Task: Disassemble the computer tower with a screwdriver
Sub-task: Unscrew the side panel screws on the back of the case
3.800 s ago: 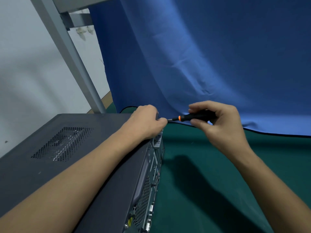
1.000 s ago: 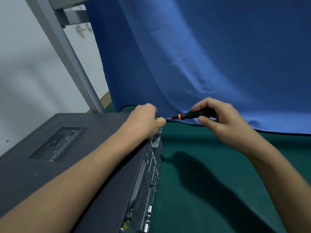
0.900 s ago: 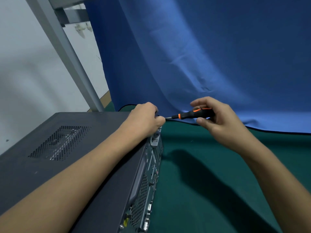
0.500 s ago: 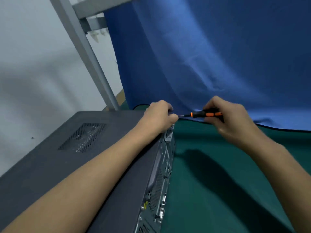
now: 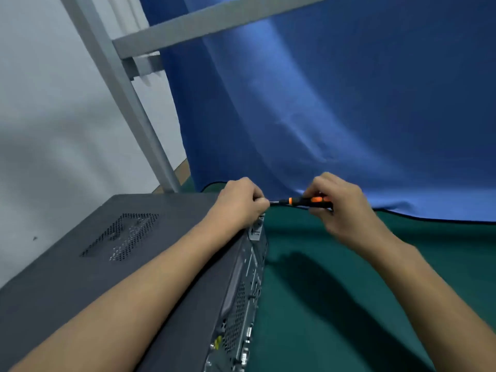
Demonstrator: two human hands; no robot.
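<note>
Here the dark grey computer tower (image 5: 107, 277) lies on its side on the green mat (image 5: 349, 304), its case closed and its inside hidden, with a perforated vent (image 5: 123, 234) on the upward panel and ports along the rear face. The left hand (image 5: 241, 206) curls over its far rear corner. The right hand (image 5: 341, 210) pinches the black-and-orange screwdriver (image 5: 303, 201), held level, its tip meeting the left fingertips at that corner

Left hand (image 5: 241, 202), right hand (image 5: 341, 208): bare. Left forearm (image 5: 150, 299), right forearm (image 5: 418, 285) behind hands: bare, uncovered to frame edge.
</note>
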